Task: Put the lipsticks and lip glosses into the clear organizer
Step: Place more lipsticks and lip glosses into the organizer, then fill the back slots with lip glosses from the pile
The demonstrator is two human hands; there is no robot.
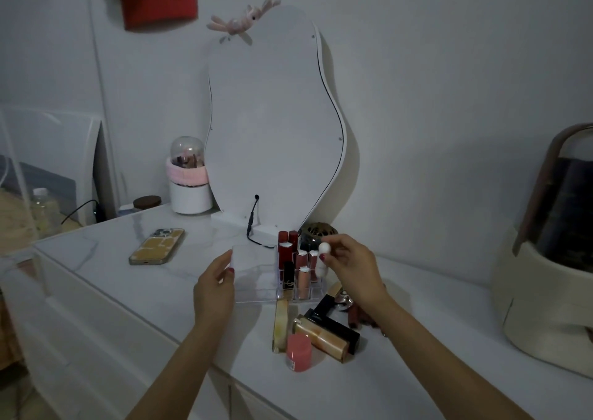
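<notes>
Right hand (348, 267) pinched a white-capped lip gloss (323, 260) over the clear organizer (256, 278) (left hand (214, 286) steadied its edge).

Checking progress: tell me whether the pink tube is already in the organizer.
No, the pink tube stands on the table, in front of the clear organizer.
</notes>
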